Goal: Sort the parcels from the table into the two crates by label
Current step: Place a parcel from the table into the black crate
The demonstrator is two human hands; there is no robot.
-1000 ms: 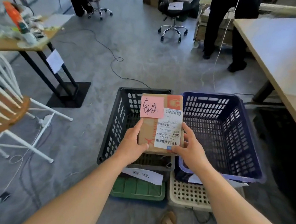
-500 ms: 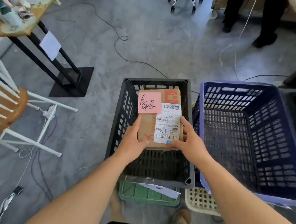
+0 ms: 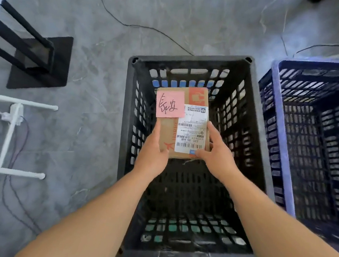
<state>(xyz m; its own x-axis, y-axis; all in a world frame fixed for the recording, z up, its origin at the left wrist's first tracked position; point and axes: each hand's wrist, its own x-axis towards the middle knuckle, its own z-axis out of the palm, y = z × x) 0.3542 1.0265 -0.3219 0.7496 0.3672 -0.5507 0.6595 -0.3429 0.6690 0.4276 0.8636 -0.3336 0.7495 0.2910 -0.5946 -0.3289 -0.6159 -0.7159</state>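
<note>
Left hand [image 3: 153, 153] and right hand [image 3: 216, 155] are gripping the parcel [image 3: 183, 127] by its near corners, so its pink note [image 3: 170, 104] is facing up; we are holding it inside the black crate [image 3: 192, 58] at frame centre, likely to lay it flat.

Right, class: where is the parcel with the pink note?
Head view: the parcel is held between the left hand and right hand within the opening of the black crate, left of the blue crate.
</note>
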